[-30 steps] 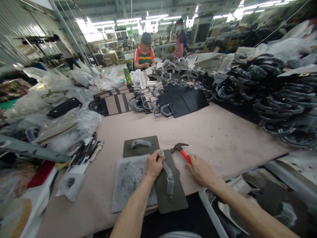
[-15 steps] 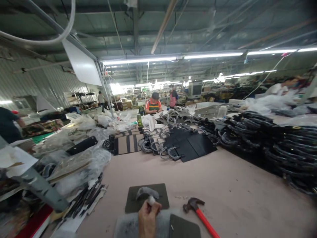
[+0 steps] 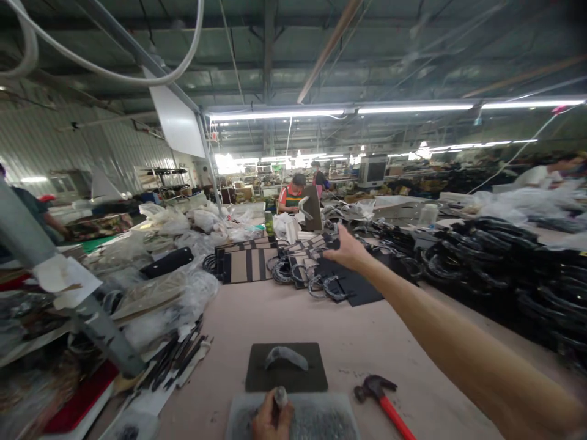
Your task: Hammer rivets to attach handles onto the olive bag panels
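At the bottom middle my left hand [image 3: 273,418] is closed around a small grey round-ended piece [image 3: 280,396]; its lower part is hidden in the fingers. Under that hand lies a scuffed translucent board [image 3: 325,418]. Just beyond it, a dark olive panel [image 3: 316,382] lies flat, with a plastic-wrapped handle [image 3: 288,357] on it. My right hand [image 3: 349,249] is stretched far over the table, fingers apart and holding nothing. Past its fingertips another dark panel with a handle [image 3: 313,209] is upright and tilted, apart from the hand; whether it touches the pile is unclear.
A claw hammer [image 3: 385,400] with a red grip lies right of the board. Black panels [image 3: 364,290] and striped panels [image 3: 247,266] are piled ahead. Wrapped black handles [image 3: 486,250] are stacked at right. Plastic bags and a metal post [image 3: 107,342] stand left. A person [image 3: 291,197] sits opposite.
My right arm has come into view, reaching forward. The dark panel from beside my left hand is gone from there; a similar one is now upright beyond my right hand. The view has shifted slightly left.
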`<state>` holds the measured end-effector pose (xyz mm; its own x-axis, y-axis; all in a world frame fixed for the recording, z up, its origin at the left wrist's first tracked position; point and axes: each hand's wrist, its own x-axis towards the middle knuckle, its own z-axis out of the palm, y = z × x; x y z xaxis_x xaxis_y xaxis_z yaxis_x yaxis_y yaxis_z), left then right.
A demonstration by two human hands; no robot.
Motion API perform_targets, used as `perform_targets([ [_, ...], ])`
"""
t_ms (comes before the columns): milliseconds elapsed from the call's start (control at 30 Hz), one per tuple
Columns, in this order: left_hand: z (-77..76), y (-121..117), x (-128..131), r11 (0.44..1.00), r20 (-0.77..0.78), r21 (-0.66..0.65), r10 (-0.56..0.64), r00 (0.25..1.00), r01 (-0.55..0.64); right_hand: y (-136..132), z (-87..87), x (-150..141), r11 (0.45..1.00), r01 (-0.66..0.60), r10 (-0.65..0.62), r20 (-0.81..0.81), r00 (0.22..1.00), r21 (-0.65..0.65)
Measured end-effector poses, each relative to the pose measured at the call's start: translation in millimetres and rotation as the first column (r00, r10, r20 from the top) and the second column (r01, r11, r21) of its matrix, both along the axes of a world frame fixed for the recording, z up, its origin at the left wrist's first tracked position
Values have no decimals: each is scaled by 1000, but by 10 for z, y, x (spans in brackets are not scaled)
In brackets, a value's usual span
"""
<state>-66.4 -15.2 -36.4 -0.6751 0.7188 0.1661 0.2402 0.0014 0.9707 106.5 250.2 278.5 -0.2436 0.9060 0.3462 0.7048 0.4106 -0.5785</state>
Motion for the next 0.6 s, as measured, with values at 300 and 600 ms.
perform_targets([
  [300,291,-119,-37,987,-26,-90,-138,990,135,-1117,-2079,-655,878,-323,432,296,852,-353],
  [600,274,-116,-12,984,9,-103,-146,989,147,-1075,-1921,-1067,842,-369,526,448,723,-393],
])
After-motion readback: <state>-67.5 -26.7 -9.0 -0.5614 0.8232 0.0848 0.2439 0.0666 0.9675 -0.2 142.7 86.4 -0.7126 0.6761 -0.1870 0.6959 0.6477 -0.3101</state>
